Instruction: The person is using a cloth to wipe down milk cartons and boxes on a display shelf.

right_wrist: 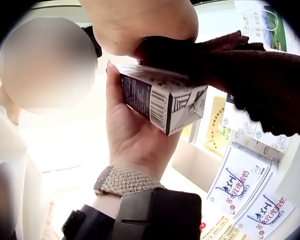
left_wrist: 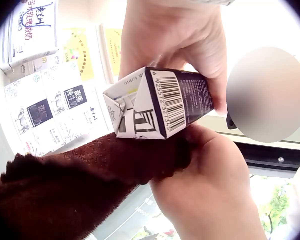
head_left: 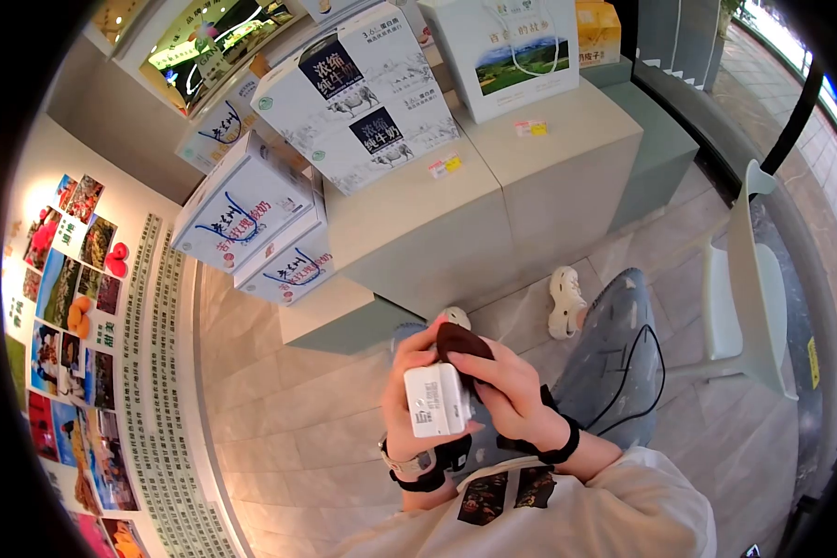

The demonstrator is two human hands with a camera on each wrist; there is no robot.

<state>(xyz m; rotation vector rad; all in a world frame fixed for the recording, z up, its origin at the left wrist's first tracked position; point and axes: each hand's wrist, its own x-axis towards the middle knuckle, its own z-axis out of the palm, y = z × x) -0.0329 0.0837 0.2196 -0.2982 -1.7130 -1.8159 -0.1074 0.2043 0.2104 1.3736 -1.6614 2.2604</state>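
Cream top (head_left: pixel 614 507) w/ dark print (head_left: pixel 482 500); blue-grey trousers (head_left: pixel 614 358), prob. denim; beige L watchband (right_wrist: pixel 130 181).

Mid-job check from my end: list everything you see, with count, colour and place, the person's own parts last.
Carton: one, white and dark, held at front centre
Cloth: one, dark brown, held against the carton
Counter: one run, beige, ahead
Milk packaging: box count unclear, white with dark labels, on the counter
Yogurt boxes: at least two, white, stacked at its left end
Gift bag: one, white, on the counter
Small box: one, orange, beside the bag
Price tags: two, yellow and red, on the counter
Chair: one, pale, right
Photo wall: one, multicoloured, left
Floor: one, grey tiles, below
Left hand: one, bare, gripping the carton
Right hand: one, bare, gripping the cloth
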